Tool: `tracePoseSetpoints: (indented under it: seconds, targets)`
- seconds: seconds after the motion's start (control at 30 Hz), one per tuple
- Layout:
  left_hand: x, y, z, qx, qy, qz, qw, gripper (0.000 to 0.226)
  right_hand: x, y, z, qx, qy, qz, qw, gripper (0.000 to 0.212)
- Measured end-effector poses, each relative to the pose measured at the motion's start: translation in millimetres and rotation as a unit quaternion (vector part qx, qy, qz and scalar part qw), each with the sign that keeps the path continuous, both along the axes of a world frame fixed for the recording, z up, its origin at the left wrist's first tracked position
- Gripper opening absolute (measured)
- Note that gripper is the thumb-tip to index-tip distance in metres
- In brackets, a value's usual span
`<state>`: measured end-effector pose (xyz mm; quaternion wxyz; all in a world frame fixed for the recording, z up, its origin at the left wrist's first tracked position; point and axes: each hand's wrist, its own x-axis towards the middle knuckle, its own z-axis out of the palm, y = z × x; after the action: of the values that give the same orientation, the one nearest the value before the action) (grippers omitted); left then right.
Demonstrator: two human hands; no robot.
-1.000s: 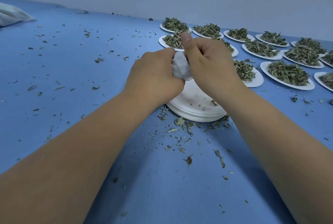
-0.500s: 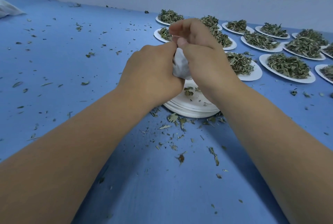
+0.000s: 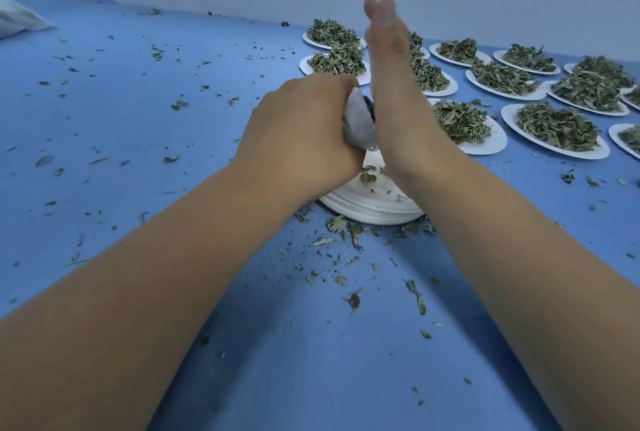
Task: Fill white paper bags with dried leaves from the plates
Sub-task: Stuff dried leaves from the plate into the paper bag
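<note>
- The left hand (image 3: 301, 129) grips a white paper bag (image 3: 356, 125), its fingers curled round the bag's left side; the bag sits upright between the two hands, just above the middle of the view.
- The right hand (image 3: 391, 84) stands edge-on with its fingers straight and pressed together, pointing up towards 12 o'clock, its palm against the bag's right side.
- Dark leaf shows at the bag's mouth, next to the right palm.
- Directly beneath the hands, a stack of empty white plates (image 3: 374, 212) rests on the blue bench (image 3: 138, 139), with a few leaf bits on the top one.
- From 1 to 3 o'clock of the stack, filled plates (image 3: 495, 140) lie in rows, each heaped with dried leaves (image 3: 557, 125).
- Leaf crumbs (image 3: 353, 300) litter the bench, thickest at the stack's 6 o'clock edge.
- A white bundle (image 3: 17, 16) lies far off at 10 o'clock; I cannot tell what it is.
</note>
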<state>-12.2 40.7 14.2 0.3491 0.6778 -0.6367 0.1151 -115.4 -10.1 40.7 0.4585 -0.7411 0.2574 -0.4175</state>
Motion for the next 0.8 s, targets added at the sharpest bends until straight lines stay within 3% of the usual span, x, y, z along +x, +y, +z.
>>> tracePoseSetpoints:
  seconds: [0.1, 0.2, 0.27, 0.33, 0.47, 0.67, 0.8]
  targets:
    - [8, -6, -2, 0.011, 0.001, 0.007, 1.0, 0.021, -10, 3, 6, 0.079, -0.095, -0.012, 0.992, 0.045]
    - [20, -13, -6, 0.02, 0.037, 0.033, 0.999, 0.026, -20, -3, 8, 0.054, -0.133, -0.058, 0.988, 0.034]
    - [28, -16, -8, 0.014, 0.09, 0.047, 0.995, 0.028, -29, -10, 8, 0.003, -0.09, -0.075, 0.993, 0.023]
    - [33, -19, -8, 0.003, 0.135, 0.06, 0.989, 0.034, -39, -17, 4, -0.058, -0.008, -0.045, 0.997, 0.029]
    - [30, -20, -6, 0.024, 0.148, 0.065, 0.987, 0.028, -39, -14, -2, -0.127, 0.06, 0.024, 0.99, 0.031]
    - [24, -7, -4, 0.026, 0.072, 0.018, 0.997, 0.018, -39, -8, 0, -0.179, 0.097, -0.001, 0.979, 0.029]
    - [22, -6, 0, 0.025, -0.021, 0.009, 0.999, 0.034, -37, -6, 1, -0.207, 0.127, -0.032, 0.97, 0.025]
